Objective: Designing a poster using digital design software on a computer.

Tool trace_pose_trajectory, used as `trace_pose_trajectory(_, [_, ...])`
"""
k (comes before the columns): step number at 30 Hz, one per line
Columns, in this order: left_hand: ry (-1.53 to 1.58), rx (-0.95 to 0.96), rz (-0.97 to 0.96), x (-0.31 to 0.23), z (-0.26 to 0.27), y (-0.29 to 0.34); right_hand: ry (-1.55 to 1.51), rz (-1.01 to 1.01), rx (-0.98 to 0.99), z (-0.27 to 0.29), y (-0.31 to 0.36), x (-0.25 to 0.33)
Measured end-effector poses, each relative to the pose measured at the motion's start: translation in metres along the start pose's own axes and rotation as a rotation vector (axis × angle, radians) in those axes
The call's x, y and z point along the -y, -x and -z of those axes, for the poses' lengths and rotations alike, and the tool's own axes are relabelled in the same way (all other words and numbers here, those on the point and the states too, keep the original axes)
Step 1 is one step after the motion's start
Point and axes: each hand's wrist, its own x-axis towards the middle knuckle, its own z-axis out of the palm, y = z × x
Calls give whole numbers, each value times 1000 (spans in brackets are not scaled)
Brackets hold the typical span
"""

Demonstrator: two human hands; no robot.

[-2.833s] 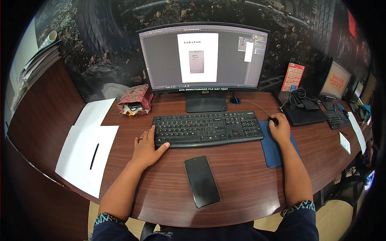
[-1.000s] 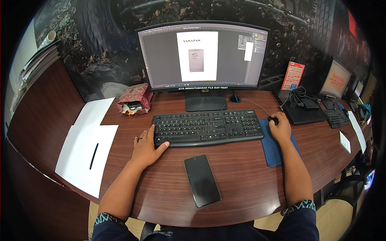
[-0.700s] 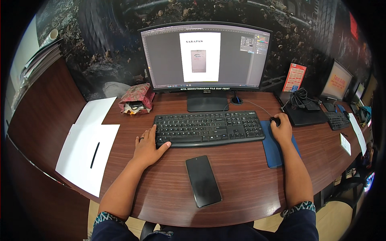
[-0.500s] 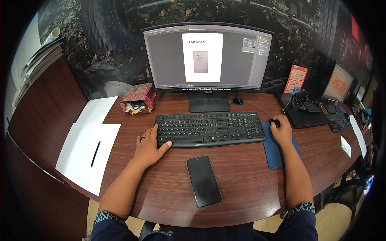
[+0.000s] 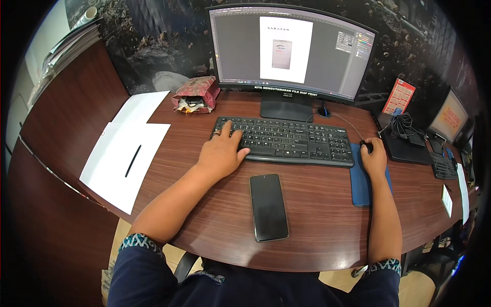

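My left hand (image 5: 221, 153) rests over the left end of a black keyboard (image 5: 286, 143), fingers spread on the keys and thumb at its front edge. At the keyboard's right, my right hand (image 5: 375, 157) is curled round a dark computer mouse (image 5: 366, 147), mostly covered by the palm and fingers. Under that wrist lies a blue mouse pad (image 5: 360, 184). Behind the keyboard stands a monitor (image 5: 235, 51) showing a white page with a heading and a pinkish picture. A dark smartphone (image 5: 269, 207) lies between my forearms.
White paper sheets (image 5: 115, 171) with a black pen (image 5: 133, 160) lie at the left. A red patterned pouch (image 5: 199, 93) sits left of the monitor stand. At the right are a black device (image 5: 406, 147) with coiled cable, a red calendar (image 5: 399, 97) and a second monitor (image 5: 448, 116).
My left hand has moved from the keyboard's left edge onto its keys. The right hand stays on the mouse. The whole view has shifted, with the desk things higher and mostly farther right.
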Motion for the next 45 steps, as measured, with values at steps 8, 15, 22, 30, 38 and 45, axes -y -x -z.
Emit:
trace_pose_trajectory(8, [-95, 51, -1, -9, 4, -10, -6, -36, 16, 2, 5, 0])
trace_pose_trajectory(15, [67, 23, 228, 37, 5, 18, -67, 22, 1, 1, 2, -5])
trace_pose_trajectory(22, [22, -10, 160, 40, 3, 18, -114, 61, -9, 0, 2, -4])
trace_pose_trajectory(30, [43, -17, 164, 42, 2, 19, -113, 57, -10, 0, 3, -3])
trace_pose_trajectory(38, [48, -23, 153, 41, 2, 19, -90, 13, 0, -1, 2, -4])
trace_pose_trajectory(45, [37, -32, 146, 43, 1, 19, -62, 8, -4, -2, 2, -5])
